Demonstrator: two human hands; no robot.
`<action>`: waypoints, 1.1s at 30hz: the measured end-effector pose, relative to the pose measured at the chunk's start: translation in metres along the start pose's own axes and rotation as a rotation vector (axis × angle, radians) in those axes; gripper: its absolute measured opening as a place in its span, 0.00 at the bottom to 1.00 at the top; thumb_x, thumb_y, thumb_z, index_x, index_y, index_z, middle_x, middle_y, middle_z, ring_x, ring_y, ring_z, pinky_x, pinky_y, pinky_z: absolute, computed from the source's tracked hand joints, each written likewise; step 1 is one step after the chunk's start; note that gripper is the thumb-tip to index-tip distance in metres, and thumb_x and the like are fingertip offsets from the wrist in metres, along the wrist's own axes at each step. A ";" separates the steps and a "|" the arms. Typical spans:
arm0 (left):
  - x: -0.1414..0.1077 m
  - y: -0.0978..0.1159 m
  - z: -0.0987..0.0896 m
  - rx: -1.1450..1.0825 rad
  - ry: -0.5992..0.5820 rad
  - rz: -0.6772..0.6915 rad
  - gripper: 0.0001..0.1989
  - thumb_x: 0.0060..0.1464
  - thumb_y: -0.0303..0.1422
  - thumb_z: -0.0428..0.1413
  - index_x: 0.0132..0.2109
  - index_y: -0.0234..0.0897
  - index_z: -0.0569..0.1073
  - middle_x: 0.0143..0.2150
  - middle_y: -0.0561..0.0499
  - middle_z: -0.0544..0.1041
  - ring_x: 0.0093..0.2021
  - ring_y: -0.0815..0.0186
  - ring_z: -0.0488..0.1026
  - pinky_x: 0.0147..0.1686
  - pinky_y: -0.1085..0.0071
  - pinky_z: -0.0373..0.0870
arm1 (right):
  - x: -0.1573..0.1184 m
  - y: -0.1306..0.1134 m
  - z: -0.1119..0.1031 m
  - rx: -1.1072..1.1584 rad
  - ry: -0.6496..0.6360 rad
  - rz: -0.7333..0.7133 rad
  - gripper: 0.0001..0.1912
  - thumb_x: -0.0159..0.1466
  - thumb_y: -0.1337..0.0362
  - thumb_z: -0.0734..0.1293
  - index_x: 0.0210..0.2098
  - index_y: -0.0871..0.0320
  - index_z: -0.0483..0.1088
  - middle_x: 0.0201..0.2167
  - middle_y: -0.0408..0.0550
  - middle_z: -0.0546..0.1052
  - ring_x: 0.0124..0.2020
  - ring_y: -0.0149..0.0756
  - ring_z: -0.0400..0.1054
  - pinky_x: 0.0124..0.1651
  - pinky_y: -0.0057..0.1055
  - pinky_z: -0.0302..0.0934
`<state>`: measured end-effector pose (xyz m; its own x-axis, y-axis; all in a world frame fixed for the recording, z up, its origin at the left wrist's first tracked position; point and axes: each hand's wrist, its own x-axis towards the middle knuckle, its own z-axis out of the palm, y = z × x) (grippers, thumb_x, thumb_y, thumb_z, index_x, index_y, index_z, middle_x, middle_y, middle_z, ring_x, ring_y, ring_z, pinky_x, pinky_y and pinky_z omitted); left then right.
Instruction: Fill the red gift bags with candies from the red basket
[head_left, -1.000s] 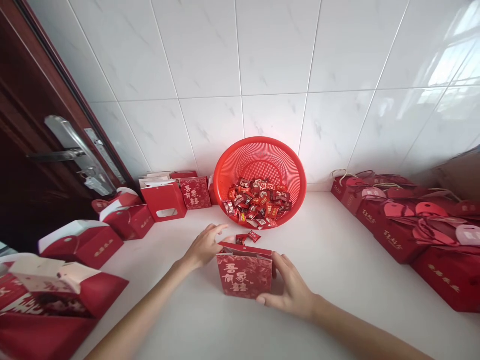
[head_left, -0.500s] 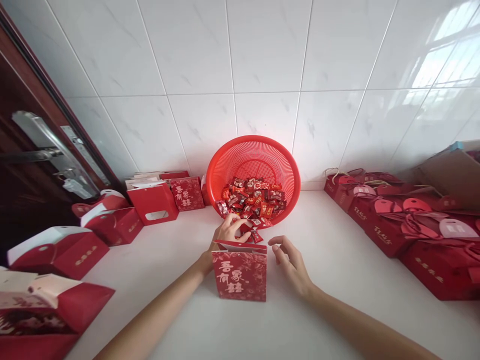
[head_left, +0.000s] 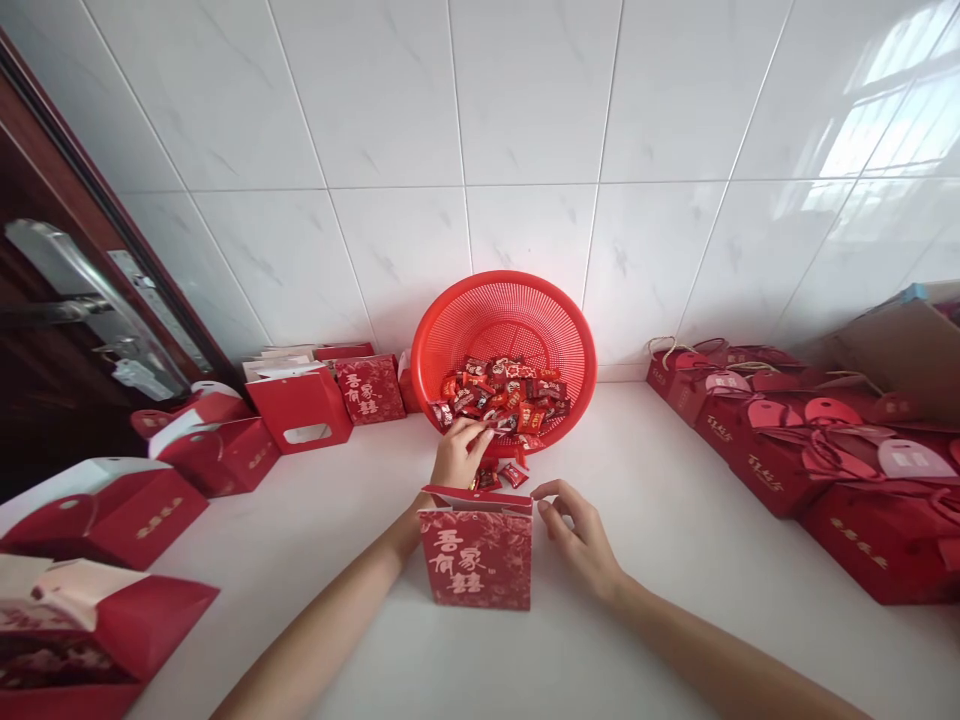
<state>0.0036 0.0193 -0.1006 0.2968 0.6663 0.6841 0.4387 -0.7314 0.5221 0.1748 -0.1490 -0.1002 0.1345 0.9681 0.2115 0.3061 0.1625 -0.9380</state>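
Observation:
A red paper gift box point(head_left: 476, 560) with pale lettering stands upright with its top flaps raised. Beyond it, my left hand point(head_left: 459, 455) reaches to the front rim of a tilted red plastic basket point(head_left: 504, 285). Its fingertips are pinched together on what looks like a wrapped candy point(head_left: 502, 429), mostly covered by the fingers. Many red wrapped candies point(head_left: 514, 395) lie in the basket, and several loose candies point(head_left: 514, 475) are on the counter before it. My right hand point(head_left: 581, 535) is loosely curled and open, its fingertips at the box's upper right edge.
Open red gift boxes point(head_left: 142, 510) line the left side, with more upright boxes point(head_left: 300, 405) beside the basket. Rows of closed red boxes point(head_left: 772, 460) fill the right, near a cardboard box point(head_left: 900, 345). A tiled wall point(head_left: 532, 120) and a door handle point(head_left: 67, 308) bound the white counter point(head_left: 637, 440).
My left hand has moved up from the loose candies to the basket's rim, and its fingers have closed together. My right hand has come slightly closer to the box's edge.

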 end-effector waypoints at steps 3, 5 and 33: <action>0.002 -0.003 -0.004 -0.050 0.063 -0.089 0.15 0.64 0.41 0.53 0.40 0.37 0.81 0.34 0.48 0.80 0.34 0.62 0.78 0.37 0.69 0.75 | -0.001 0.002 0.000 0.013 0.000 -0.003 0.14 0.65 0.54 0.59 0.38 0.56 0.70 0.26 0.43 0.69 0.28 0.36 0.61 0.31 0.31 0.56; 0.002 -0.004 -0.006 -0.078 0.084 -0.151 0.16 0.63 0.43 0.54 0.39 0.37 0.81 0.32 0.48 0.80 0.31 0.62 0.78 0.34 0.70 0.75 | -0.001 0.002 0.000 0.023 0.002 -0.007 0.14 0.65 0.54 0.59 0.37 0.56 0.70 0.26 0.43 0.70 0.28 0.36 0.61 0.31 0.30 0.56; -0.009 0.008 -0.002 -0.132 0.140 0.020 0.10 0.59 0.34 0.55 0.44 0.39 0.78 0.43 0.47 0.78 0.33 0.65 0.77 0.40 0.66 0.79 | 0.093 0.007 -0.015 -0.638 0.226 -0.470 0.07 0.65 0.68 0.66 0.36 0.54 0.76 0.50 0.58 0.76 0.49 0.51 0.68 0.52 0.47 0.59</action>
<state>0.0030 0.0077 -0.1016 0.1788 0.6317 0.7543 0.3158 -0.7630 0.5640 0.2039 -0.0607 -0.0830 0.0247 0.7530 0.6575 0.8453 0.3354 -0.4158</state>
